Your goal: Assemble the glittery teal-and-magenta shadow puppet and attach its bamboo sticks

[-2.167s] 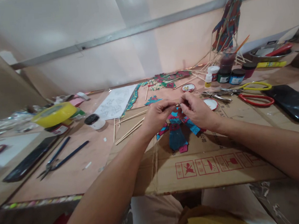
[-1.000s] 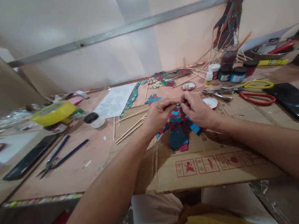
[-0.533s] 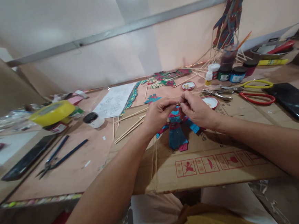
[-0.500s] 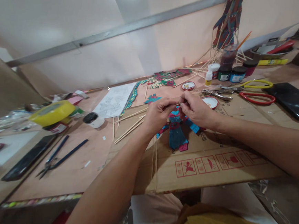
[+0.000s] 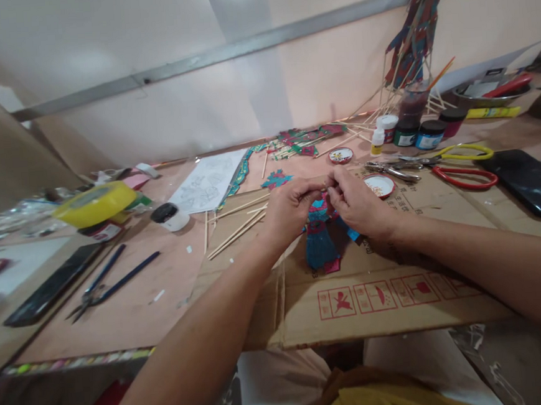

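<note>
My left hand point(image 5: 294, 207) and my right hand point(image 5: 351, 201) meet fingertip to fingertip, both pinched closed. Whatever lies between the fingertips is too small to make out. Just below them is a painted blue and red cut-out figure point(image 5: 321, 248), partly covered by my hands. It lies on a flattened cardboard sheet point(image 5: 302, 312) with red printed symbols. Right of my right hand is a white lid with small bits in it point(image 5: 380, 186). Thin wooden sticks point(image 5: 238, 233) lie left of my left hand.
Pliers point(image 5: 392, 171), red and yellow handled scissors point(image 5: 465, 171) and a black phone point(image 5: 531, 182) lie on the right. Paint jars point(image 5: 429, 134) stand behind. Blue-handled cutters point(image 5: 103, 287), a yellow tape roll point(image 5: 93, 203) and a drawing sheet point(image 5: 207, 181) are on the left.
My hands stay together over the figure and have shifted very slightly; my left hand now covers a little more of the figure's left side.
</note>
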Motion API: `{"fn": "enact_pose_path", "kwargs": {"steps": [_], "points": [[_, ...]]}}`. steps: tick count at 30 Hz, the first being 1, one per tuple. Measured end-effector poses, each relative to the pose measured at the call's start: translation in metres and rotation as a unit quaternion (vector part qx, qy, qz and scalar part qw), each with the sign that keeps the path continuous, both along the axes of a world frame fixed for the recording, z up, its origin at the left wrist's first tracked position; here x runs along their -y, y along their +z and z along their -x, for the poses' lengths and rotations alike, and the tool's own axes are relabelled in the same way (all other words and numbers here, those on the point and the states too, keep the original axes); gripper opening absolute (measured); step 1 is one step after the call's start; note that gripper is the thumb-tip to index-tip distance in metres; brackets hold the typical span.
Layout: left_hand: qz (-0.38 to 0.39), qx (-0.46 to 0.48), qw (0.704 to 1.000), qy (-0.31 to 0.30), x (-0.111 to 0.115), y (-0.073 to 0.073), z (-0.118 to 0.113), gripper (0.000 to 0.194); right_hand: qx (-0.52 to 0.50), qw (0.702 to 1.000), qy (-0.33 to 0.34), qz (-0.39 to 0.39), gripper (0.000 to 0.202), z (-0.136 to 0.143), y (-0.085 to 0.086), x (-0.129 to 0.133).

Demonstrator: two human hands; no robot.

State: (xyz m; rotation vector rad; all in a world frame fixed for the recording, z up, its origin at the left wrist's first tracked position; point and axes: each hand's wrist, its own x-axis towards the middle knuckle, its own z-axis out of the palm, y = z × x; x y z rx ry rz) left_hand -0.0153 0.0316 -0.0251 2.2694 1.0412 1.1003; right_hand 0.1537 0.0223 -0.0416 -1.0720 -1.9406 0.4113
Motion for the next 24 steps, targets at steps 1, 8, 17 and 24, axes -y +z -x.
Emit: {"fn": "enact_pose_path", "kwargs": {"steps": [1, 8, 17, 24], "points": [[-0.001, 0.003, 1.000, 0.000, 0.0004, -0.0002, -0.0006, 0.021, -0.004, 1.000, -0.002, 0.001, 0.010, 0.0004, -0.0005, 0.0004], [0.015, 0.038, 0.999, -0.011, -0.0036, -0.0034, -0.0012, 0.018, -0.049, 0.999, 0.016, 0.019, 0.011, 0.0022, -0.0018, -0.0012], [0.036, 0.060, 0.997, -0.025, -0.0088, -0.0073, 0.0027, 0.016, -0.080, 0.994, 0.042, 0.062, 0.013, 0.0021, 0.0009, -0.0021], [0.044, 0.066, 0.996, -0.030, -0.0087, -0.0060, 0.0028, 0.016, -0.089, 0.992, 0.051, 0.072, 0.014, 0.0017, 0.0011, -0.0019]]}}
